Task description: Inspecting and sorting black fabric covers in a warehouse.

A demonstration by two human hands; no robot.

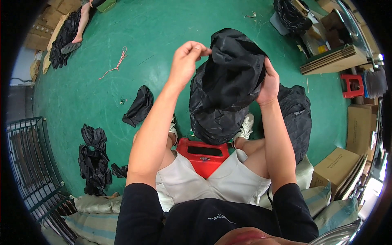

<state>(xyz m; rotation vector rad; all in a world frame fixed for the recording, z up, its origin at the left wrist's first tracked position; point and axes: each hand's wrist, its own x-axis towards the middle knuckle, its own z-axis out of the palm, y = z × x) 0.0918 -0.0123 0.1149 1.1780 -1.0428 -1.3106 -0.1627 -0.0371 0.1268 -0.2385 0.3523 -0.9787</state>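
In front of me I hold up a thin black fabric bag (237,69), its opening spread wide and its cloth creased. My left hand (187,61) pinches its upper left edge between thumb and fingers. Around its right edge my right hand (269,83) is closed, thumb up along the rim and most fingers hidden behind the cloth. Below and behind it, a heap of similar black fabric (214,126) lies between my feet. Another black fabric pile (295,118) rests by my right leg.
A red plastic stool (204,165) stands between my legs. Loose black cloth pieces (139,106) and a pink string (119,65) lie on the green floor. Cartons (337,167) are at right, a metal rack (34,159) at left. Another person's leg (83,22) shows far left.
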